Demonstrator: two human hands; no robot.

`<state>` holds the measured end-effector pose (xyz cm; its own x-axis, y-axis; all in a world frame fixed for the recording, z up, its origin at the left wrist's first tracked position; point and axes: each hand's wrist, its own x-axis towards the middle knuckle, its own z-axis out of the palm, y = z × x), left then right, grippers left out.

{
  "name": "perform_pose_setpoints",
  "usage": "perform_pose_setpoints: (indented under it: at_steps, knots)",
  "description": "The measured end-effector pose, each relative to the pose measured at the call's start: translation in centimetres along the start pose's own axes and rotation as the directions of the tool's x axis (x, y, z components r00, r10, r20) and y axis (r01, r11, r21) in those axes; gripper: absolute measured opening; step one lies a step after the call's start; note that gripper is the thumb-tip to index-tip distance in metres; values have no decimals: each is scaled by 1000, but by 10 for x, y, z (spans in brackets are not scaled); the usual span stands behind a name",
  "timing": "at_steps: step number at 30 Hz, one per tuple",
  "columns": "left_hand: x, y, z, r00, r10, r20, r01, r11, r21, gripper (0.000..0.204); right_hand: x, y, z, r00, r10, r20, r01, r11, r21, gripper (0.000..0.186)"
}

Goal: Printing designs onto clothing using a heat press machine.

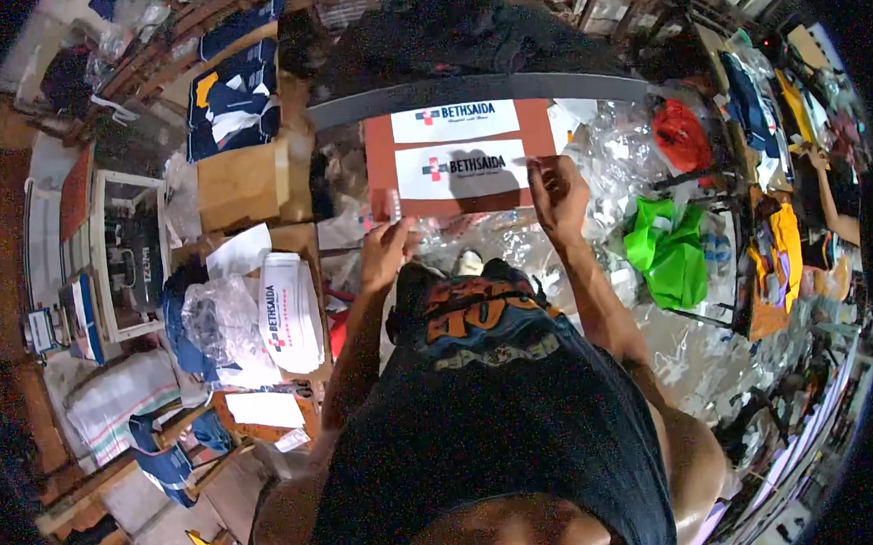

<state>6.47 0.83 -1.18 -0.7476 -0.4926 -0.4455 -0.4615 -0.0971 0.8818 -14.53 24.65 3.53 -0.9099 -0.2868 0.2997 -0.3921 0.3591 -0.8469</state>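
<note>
A reddish-brown board (382, 167) lies in front of me. On it are two white pieces with a printed logo, a nearer one (412, 183) and a farther one (404, 126) partly under a dark bar. My left hand (386, 255) is at the board's near left corner, finger and thumb closed by a small, pale, blurred thing. At the right edge of the nearer white piece is my right hand (561, 197), its fingers bent together. Whatever is between those fingertips is too small to make out. A shadow falls across the nearer piece.
Beyond the board runs a dark grey bar (486, 90). To the left are a stack of white printed pieces (291, 324), clear plastic (222, 318) and a cardboard box (245, 189). Right of me lie a green bag (668, 255), a red bundle (681, 136) and crumpled plastic. Another person's arm (832, 197) shows far right.
</note>
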Motion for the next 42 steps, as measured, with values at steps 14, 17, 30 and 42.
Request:
perform_pose_setpoints:
  at_steps: [14,17,30,42]
  knots:
    - [-1,-19,-7,997,-54,-56,48,994,-96,27,-27,42,40,858,-129,497,67,988,140,14]
    - [0,-18,-10,992,-111,-64,102,987,-123,27,-26,47,37,802,27,596,-222,941,256,11]
    - [7,-35,-3,988,-129,-84,125,991,-48,28,-32,47,35,788,182,589,-456,815,358,34]
    - [3,-47,-17,996,-26,-85,14,990,-141,29,-55,6,51,677,313,666,-631,713,306,49]
